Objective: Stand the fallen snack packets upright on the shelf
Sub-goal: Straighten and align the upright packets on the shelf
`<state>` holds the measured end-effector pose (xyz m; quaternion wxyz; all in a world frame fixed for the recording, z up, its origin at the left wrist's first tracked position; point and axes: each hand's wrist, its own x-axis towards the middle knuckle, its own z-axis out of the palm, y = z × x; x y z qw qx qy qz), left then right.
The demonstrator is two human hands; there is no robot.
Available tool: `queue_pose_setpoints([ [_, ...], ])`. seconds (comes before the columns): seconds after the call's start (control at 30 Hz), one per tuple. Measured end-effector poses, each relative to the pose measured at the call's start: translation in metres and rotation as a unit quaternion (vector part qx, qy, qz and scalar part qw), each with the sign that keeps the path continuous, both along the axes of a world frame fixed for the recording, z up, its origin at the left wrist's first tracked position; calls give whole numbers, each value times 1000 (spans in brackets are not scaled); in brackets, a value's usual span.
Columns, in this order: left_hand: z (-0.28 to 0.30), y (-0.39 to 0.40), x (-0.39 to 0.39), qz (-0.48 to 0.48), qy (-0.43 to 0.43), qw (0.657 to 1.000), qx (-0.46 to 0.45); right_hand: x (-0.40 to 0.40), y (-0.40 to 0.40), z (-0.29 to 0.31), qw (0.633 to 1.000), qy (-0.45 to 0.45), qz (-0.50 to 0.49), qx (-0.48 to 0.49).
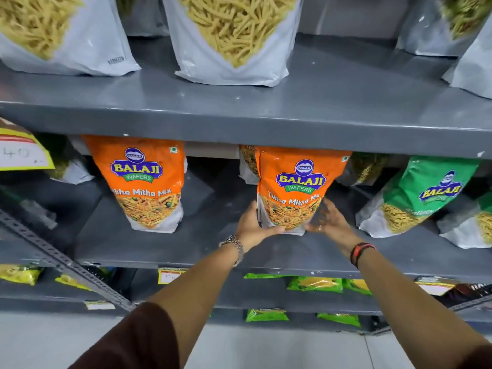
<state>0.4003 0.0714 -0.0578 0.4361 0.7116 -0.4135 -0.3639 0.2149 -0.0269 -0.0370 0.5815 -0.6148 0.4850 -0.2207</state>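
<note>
Both forearms reach up from the bottom of the frame to the middle shelf (pixel 266 251), where the left hand (pixel 253 227) cups the lower left corner of the orange snack packet (pixel 291 190) at frame centre with fingers curled under its base. The right hand (pixel 328 219), fingers spread wide, lies flat against the packet's lower right edge without closing on it, apparently steadying it so it stays upright. Farther off, a second orange packet (pixel 149 182) stands left of centre, a green packet (pixel 423 195) leans at right, and pale pouches (pixel 231 38) line the top shelf.
</note>
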Motion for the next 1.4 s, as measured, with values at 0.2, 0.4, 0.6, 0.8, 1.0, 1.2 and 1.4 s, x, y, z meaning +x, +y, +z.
queue_pose_setpoints([
  [0.2, -8, 1, 4, 46, 23, 999, -17, 18, 10, -3, 1000, 8, -9, -13],
  [0.4, -7, 18, 28, 51, 12, 998, -27, 39, 28, -5, 1000, 2, -1, -18],
  [0.6, -4, 30, 43, 43, 5, 999, -12, 54, 39, -7, 1000, -3, 0, -16],
  [0.8, -14, 40, 34, 67, -6, 998, 8, 30, 30, -17, 999, 42, -15, -26],
  [1.0, -48, 61, -13, 221, 25, 973, -54, -59, 20, -44, 989, 61, -94, -97],
  [1.2, -69, 51, -105, 296, -53, 945, -130, -161, 2, -52, 973, 69, -143, -165],
  [1.4, -56, -12, -202, 231, -32, 966, -110, -234, -52, -36, 979, 47, -131, -152],
])
